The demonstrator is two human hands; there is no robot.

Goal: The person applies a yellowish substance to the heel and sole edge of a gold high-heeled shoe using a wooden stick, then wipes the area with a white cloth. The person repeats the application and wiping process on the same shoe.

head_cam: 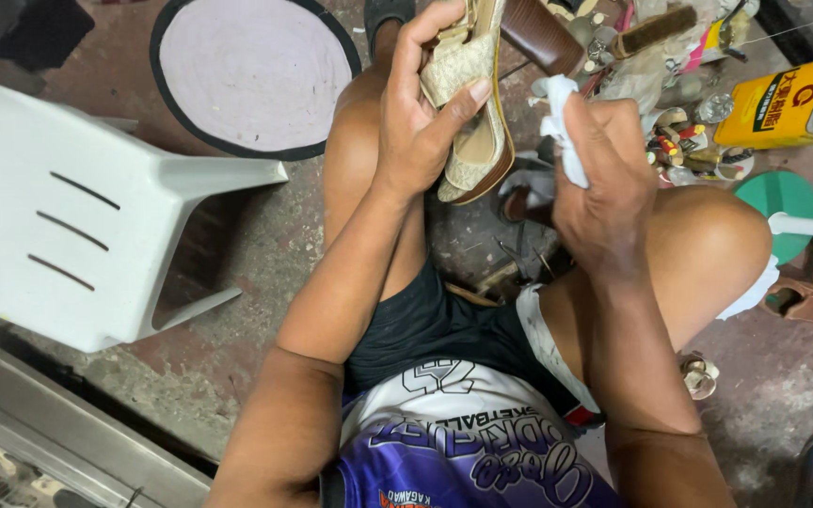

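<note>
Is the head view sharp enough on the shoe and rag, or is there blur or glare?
Head view: shoe in the left hand is sharp, evenly lit; white rag in the right hand slightly overexposed; edges bend a little.

A worn concrete floor (265, 245), stained dark red in patches, carries everything here. On it stand a white plastic chair (68, 216) at the left and a round pale mat (254, 71) with a black edge just beyond it. At the right lie a yellow can (783, 103), a green lid (778, 202), a wooden brush (656, 28), a brown sandal (802, 299) and a heap of small clutter (679, 150).
</note>
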